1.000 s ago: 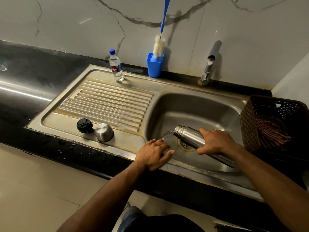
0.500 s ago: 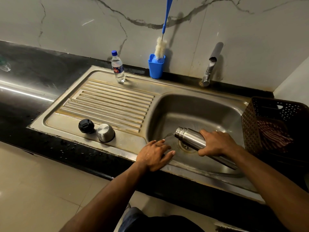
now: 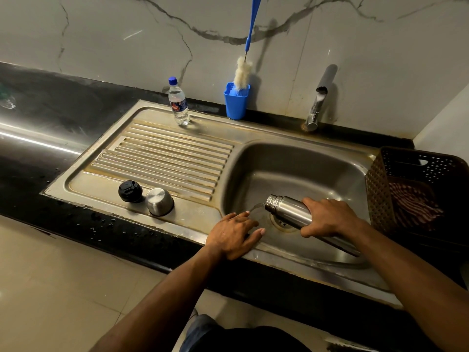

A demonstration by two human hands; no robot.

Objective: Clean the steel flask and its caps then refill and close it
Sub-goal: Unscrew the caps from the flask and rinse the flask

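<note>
My right hand [image 3: 327,217] grips the steel flask [image 3: 289,209] around its middle and holds it tipped on its side over the sink basin [image 3: 299,168], mouth pointing left. A thin stream of water runs from the open mouth toward the drain [image 3: 281,221]. My left hand [image 3: 233,233] rests flat on the sink's front rim, fingers spread, holding nothing. On the drainboard to the left sit the black inner cap [image 3: 130,191] and, touching it on the right, the steel outer cap [image 3: 160,201] turned upside down.
A small plastic water bottle [image 3: 178,102] with a blue lid stands at the drainboard's back. A blue cup [image 3: 236,101] holds a long bottle brush [image 3: 243,72] against the wall. The tap [image 3: 317,102] is at the back right. A brown perforated basket [image 3: 406,189] with striped cloth stands right of the basin.
The flask stays tipped in my right hand with water still trickling out. Both hands keep their places; only the camera has shifted slightly.
</note>
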